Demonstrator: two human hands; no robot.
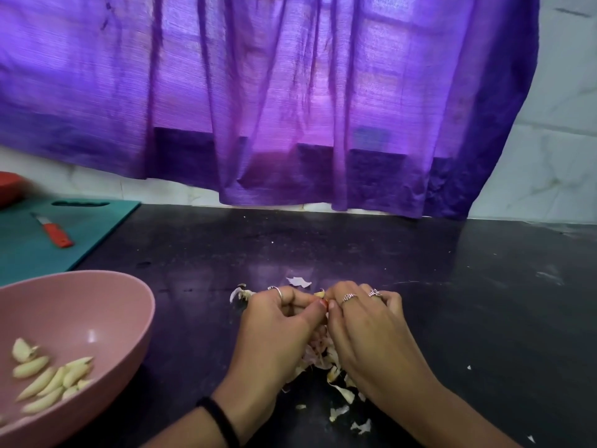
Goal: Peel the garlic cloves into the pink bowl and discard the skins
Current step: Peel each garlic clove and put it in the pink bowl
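A garlic clove [319, 294] is pinched between the fingertips of the left hand [277, 321] and the right hand [361, 321], both held together over the dark counter [452, 286], to the right of the pink bowl [97, 305]. The fingers of both hands are curled in on the clove; only its tip shows above the knuckles, so how much skin remains on it cannot be told with certainty. The step in hand is judged to be peeling, with the skin worked loose by the nails.

A heap of shed skins [323, 354] lies under and just nearer than the hands, well right of the bowl, with further scraps [298, 281] beyond the knuckles. None has been discarded yet.

The bowl holds a cluster of peeled cloves [51, 379] along its near left side (roughly a dozen, all bare and pale).

The next move is judged to call for the skin to be stripped clear, then the clove to be carried leftward and dropped in the bowl.

Behind the bowl, a red-handled knife [55, 232] rests on a teal cutting board [97, 221], unused.
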